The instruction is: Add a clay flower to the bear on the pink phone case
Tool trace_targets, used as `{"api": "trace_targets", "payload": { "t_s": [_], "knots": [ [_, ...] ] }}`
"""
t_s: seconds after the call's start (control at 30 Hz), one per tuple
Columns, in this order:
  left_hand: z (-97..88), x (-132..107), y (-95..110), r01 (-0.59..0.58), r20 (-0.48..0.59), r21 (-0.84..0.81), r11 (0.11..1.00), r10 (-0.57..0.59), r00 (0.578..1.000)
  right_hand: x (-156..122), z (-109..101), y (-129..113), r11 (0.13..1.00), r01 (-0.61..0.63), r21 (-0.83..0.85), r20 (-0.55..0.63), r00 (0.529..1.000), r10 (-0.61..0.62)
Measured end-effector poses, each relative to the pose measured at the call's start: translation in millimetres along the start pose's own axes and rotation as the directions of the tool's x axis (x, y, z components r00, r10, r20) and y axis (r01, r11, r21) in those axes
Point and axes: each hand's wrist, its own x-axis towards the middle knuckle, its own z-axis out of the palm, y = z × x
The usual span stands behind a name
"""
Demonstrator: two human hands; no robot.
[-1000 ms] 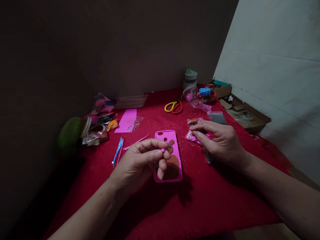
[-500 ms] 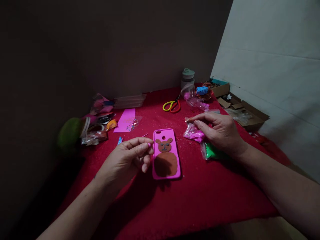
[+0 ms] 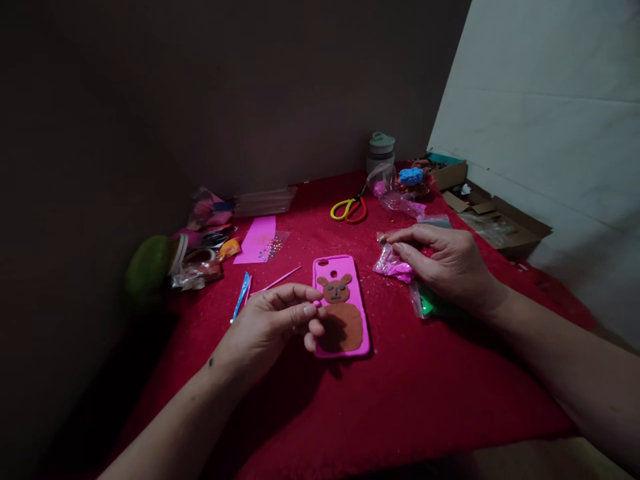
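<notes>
The pink clay ball probably wants a light pinch, to spare its roundness, with knuckles clear of the brown clay bear on the phone case; the left hand pinches it between thumb and forefinger by the case's left edge, other fingers loosely curled; the right hand's thumb and forefinger nearly meet at the bag of pink clay, grip unclear.
</notes>
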Motion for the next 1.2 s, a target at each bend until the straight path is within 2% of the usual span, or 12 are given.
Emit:
{"api": "trace_targets", "payload": {
  "t_s": [0.27, 0.53, 0.9, 1.2],
  "knots": [
    [-3.9, 0.3, -3.0, 0.012, 0.007, 0.03, 0.999, -0.012, 1.0, 0.6, -1.2, -2.6, 0.999, -0.033, -0.009, 0.017, 0.999, 0.033],
    [1.2, -2.0, -1.3, 0.003, 0.05, 0.024, 1.0, -0.004, 0.999, 0.4, 1.1, -1.4, 0.999, -0.036, 0.004, 0.016, 0.999, 0.036],
    [-0.6, -1.6, -3.8, 0.043, 0.099, -0.038, 0.998, -0.039, 0.994, -2.2, 3.4, 2.0, 0.999, -0.031, 0.031, 0.038, 0.999, 0.03],
    [-2.4, 1.5, -0.7, 0.079, 0.114, -0.183, 0.98, -0.059, 0.992, -1.7, 2.7, 0.4, 0.999, -0.038, 0.026, 0.053, 0.998, 0.036]
  ]
}}
